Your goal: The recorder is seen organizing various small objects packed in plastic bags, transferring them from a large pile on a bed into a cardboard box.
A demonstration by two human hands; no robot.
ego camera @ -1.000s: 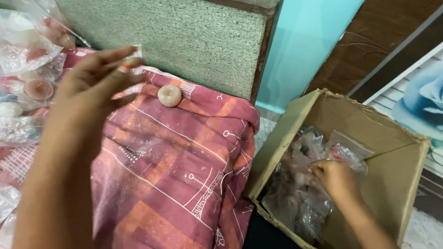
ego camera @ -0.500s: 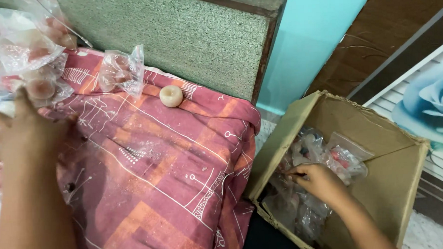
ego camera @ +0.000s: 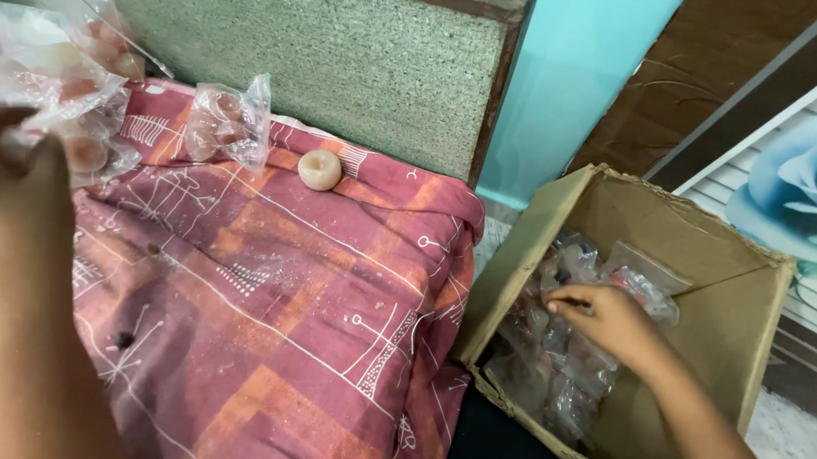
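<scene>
Right hand in the cardboard box, fingers closing on one clear packet; lift it singly. Left hand, far left among the bagged packets: grip indiscernible.

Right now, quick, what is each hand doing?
Left hand: up at the pile of clear plastic packets; whether it grips one cannot be told.
Right hand: inside the cardboard box, fingers curled on a clear packet.

Clear packets — brown carton
</scene>
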